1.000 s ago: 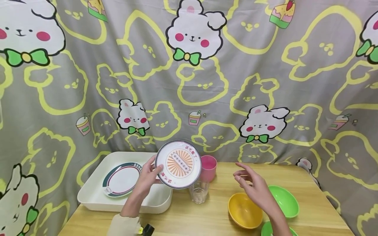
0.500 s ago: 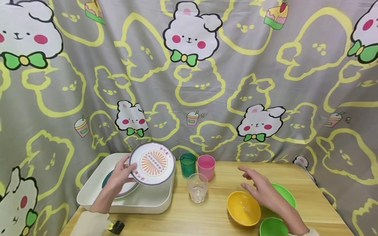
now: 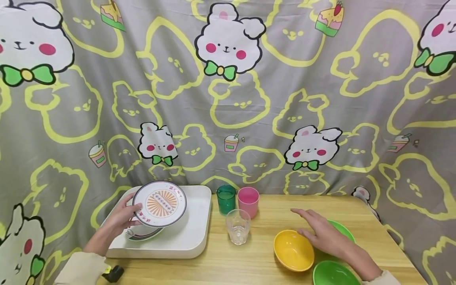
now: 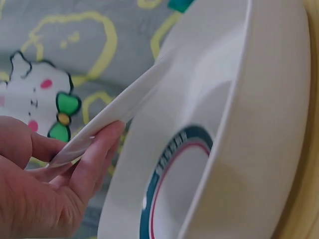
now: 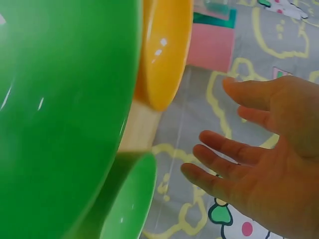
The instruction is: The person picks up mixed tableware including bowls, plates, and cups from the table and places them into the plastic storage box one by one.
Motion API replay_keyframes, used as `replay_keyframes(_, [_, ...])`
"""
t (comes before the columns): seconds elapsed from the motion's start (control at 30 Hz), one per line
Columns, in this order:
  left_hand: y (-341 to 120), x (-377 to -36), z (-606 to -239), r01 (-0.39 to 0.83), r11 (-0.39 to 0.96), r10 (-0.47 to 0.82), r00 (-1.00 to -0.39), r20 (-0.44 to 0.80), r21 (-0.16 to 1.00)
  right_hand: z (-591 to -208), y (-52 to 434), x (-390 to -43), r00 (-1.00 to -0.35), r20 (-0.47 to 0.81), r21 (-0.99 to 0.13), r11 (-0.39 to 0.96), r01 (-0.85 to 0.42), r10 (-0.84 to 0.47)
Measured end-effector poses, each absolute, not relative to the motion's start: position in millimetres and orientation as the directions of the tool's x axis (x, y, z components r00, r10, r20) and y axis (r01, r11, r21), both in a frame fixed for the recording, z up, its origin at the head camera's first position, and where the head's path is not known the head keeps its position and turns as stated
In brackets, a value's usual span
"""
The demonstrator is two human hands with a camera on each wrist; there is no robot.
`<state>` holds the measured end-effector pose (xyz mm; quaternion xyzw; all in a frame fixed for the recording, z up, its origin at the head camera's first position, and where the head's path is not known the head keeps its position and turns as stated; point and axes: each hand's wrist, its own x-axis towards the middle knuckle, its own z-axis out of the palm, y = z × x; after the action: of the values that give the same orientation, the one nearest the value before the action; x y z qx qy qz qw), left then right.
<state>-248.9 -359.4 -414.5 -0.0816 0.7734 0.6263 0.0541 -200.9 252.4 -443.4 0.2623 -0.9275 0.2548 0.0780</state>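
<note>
In the head view my left hand pinches the left rim of a white plate with an orange ray pattern, tilted above the white tub. The left wrist view has the thumb on one face of it and fingers on the other. Inside the tub lies a second plate with a dark teal band, partly hidden under the held one. My right hand, fingers extended and holding nothing, hovers over the yellow bowl and the back green bowl. A nearer green bowl stands below the right wrist.
A clear glass, a teal cup and a pink cup stand together right of the tub on the wooden table. Behind the table hangs a patterned grey curtain.
My left hand has carried the patterned plate leftward from in front of the cups to over the tub, uncovering the teal cup. My right hand has shifted slightly right and lower.
</note>
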Motion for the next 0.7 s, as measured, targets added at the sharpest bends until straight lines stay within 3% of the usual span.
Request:
replay_keyframes(0.37, [-405, -252, -428, -0.286, 0.184, -0.11, -0.957, -0.269, 0.94, -452, 283, -210, -0.836, 0.284, -0.33, 0.771, -0.545, -0.469])
replay_keyframes(0.7, [-422, -252, -434, -0.327, 0.161, -0.125, -0.943, -0.309, 0.931, -464, 312, -212, -0.858, 0.213, -0.327, 0.794, -0.513, -0.467])
